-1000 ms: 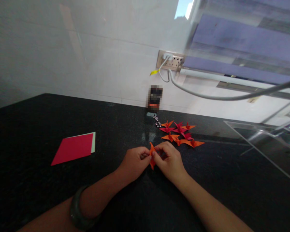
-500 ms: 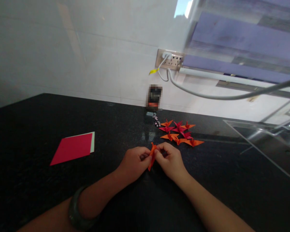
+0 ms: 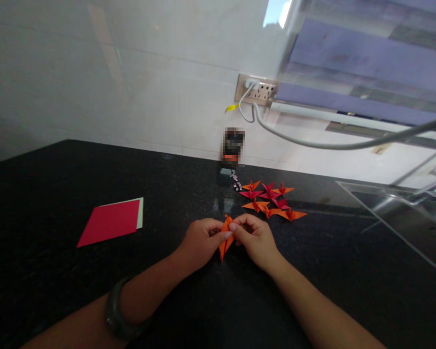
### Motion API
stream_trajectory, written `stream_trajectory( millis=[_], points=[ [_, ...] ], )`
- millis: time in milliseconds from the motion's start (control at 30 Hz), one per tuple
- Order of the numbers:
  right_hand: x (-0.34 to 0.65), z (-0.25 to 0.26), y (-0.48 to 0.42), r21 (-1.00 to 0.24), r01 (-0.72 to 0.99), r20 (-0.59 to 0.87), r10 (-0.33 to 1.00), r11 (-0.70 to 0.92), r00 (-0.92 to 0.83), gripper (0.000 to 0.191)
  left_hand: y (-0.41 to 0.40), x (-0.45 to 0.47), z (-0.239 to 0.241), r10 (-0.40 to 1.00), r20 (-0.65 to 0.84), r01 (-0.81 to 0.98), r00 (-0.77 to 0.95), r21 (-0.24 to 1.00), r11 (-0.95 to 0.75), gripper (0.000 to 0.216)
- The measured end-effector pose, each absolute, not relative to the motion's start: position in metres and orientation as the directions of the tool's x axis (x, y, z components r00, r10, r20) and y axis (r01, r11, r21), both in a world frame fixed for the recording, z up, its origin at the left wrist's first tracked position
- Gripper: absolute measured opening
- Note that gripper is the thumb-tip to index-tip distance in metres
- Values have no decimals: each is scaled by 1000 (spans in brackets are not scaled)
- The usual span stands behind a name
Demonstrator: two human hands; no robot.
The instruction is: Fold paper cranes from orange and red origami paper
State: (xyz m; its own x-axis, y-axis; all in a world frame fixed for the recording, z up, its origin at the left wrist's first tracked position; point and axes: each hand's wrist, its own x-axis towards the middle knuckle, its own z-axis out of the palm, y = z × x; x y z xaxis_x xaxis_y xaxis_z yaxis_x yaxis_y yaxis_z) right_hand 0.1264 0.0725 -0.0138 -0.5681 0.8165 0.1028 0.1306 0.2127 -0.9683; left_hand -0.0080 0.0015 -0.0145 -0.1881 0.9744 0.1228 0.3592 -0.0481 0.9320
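A dark bench (image 3: 167,194) is stretching out before you. Into its right end a metal sink (image 3: 403,213) is sitting. Toward the bench's left end a red sheet (image 3: 111,223) is lying over a pale sheet (image 3: 141,213), whose margin is showing. Nearer the back edge, right of the middle, a cluster of red and orange paper cranes (image 3: 269,195) is resting. Your left hand (image 3: 201,242) and right hand (image 3: 256,240) are facing each other, well forward of that back edge. A blurred dark object (image 3: 232,145) is standing at it. Between your hands, the fingers of both are pinching a folded orange paper (image 3: 225,245), its tip pointing toward you.
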Motion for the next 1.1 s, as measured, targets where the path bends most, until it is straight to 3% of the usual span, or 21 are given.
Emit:
stream_trajectory(
  millis=[167, 567, 767, 933, 1100],
  points=[
    [126, -12, 73, -999, 21, 8, 776, 28, -630, 24, 2, -9, -13, 965, 190, 458, -181, 885, -88, 17],
    [122, -19, 71, -987, -106, -25, 766, -121, -642, 26, 2, -9, -13, 960, 236, 480, -151, 866, -137, 18],
    [124, -14, 71, -998, -53, 6, 783, -35, -621, 23, 1, -10, -12, 966, 226, 496, -129, 858, -134, 17],
    [123, -15, 70, -992, -90, -14, 800, -84, -600, 26, 0, -9, -11, 974, 204, 493, -97, 860, -131, 19],
    [122, -15, 71, -999, 17, 26, 821, 44, -570, 25, 3, -11, -16, 967, 111, 283, -229, 958, -43, 17]
  ],
)
